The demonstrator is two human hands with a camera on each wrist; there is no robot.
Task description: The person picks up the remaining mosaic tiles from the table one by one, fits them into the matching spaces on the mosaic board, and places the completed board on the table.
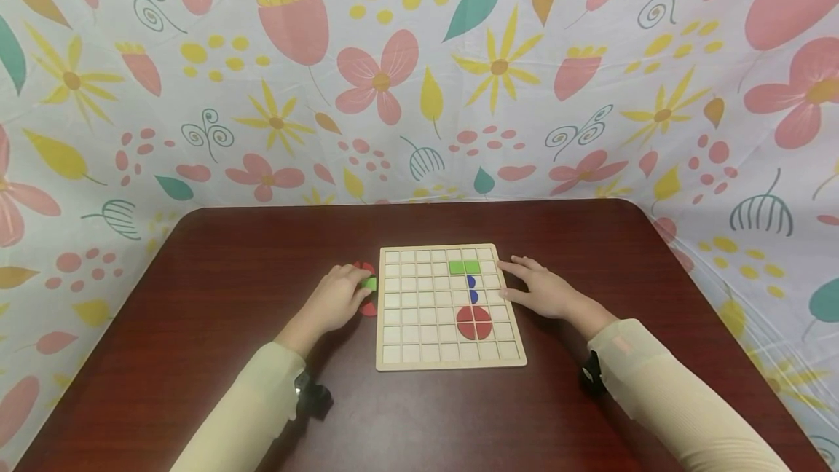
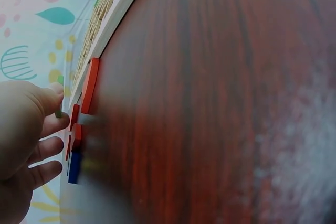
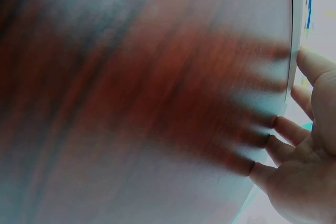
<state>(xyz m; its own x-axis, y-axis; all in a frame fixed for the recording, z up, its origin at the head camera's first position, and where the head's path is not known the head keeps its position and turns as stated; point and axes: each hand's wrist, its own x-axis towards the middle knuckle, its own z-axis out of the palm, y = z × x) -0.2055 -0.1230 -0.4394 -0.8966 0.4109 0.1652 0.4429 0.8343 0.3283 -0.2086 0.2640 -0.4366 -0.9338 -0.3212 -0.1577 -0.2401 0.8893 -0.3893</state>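
Observation:
A square wooden grid board [image 1: 410, 333] lies flat on the table. My left hand [image 1: 335, 299], just off the board's left edge, pinches a green square tile [image 1: 370, 284] between thumb and forefinger. Beside and below that hand are red pieces [image 2: 90, 86] and a blue piece [image 2: 74, 167], partly hidden by it in the head view. On the board sit two green squares [image 1: 464, 267], two blue half-circles [image 1: 473, 297] and red quarter pieces [image 1: 474, 323] forming a circle. My right hand [image 1: 549, 293] rests with spread fingers at the board's right edge, thumb and forefinger touching it.
The dark reddish-brown table [image 1: 419, 421] extends around the board on all sides. A flower-patterned cloth [image 1: 419, 151] hangs behind the table and along its sides. Dark wrist devices [image 1: 313, 395] sit at both sleeve cuffs.

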